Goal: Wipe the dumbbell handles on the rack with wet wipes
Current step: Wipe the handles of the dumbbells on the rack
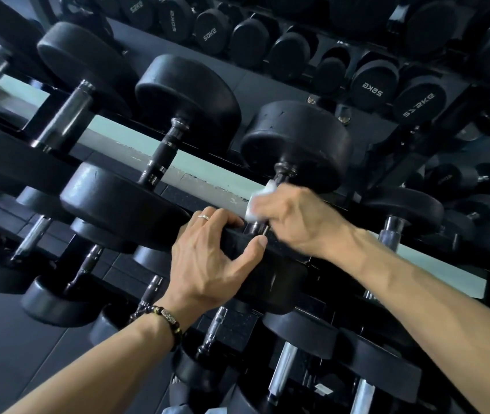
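One handle in progress — right hand [294, 216] fingers clamped around a wet wipe [260, 201] on a rack dumbbell's handle [279, 179], left hand [208, 258] gripping its near head [267, 273]. Plenty of other handles left, though I can't really tell which are already wiped.

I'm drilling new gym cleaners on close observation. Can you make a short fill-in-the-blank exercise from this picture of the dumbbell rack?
1. The right hand wraps a white ____ round the dumbbell handle.
2. The left hand grips the near black ____ of that dumbbell.
3. A silver ring sits on a finger of the ____ hand.
4. A beaded bracelet circles the left ____.

Missing words: wipe; head; left; wrist
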Tool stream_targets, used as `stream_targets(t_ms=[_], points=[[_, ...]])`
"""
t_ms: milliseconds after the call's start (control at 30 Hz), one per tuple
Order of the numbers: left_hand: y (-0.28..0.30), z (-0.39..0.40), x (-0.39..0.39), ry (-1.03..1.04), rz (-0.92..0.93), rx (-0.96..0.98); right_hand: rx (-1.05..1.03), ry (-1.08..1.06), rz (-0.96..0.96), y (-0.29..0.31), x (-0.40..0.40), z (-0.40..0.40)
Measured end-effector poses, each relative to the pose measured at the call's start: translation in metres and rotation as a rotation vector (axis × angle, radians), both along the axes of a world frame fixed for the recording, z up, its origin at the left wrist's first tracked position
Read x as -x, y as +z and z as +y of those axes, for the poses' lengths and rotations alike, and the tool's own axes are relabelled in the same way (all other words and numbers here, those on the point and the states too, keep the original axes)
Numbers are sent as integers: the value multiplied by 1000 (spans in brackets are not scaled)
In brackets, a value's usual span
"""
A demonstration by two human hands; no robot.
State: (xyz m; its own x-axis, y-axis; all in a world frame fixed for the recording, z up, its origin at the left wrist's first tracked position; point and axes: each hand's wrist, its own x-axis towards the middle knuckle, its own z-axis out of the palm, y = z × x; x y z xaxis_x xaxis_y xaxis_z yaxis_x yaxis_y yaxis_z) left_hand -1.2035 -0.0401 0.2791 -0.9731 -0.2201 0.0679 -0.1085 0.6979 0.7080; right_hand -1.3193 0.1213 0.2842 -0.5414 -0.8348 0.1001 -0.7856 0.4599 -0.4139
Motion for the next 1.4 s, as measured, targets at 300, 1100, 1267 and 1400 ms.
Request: stream_targets(t_ms=[300, 1100, 1267, 1400], points=[[0, 0, 0, 4, 1, -5, -40, -123, 100, -2, 7, 2], [-4, -1, -1, 6, 0, -26, -425, -222, 137, 32, 15, -4], [-3, -1, -1, 2, 3, -24, -384, -61, 155, 10, -12, 7], [-2, -1, -1, -3, -4, -29, -402, -210, 275, 5, -2, 14]])
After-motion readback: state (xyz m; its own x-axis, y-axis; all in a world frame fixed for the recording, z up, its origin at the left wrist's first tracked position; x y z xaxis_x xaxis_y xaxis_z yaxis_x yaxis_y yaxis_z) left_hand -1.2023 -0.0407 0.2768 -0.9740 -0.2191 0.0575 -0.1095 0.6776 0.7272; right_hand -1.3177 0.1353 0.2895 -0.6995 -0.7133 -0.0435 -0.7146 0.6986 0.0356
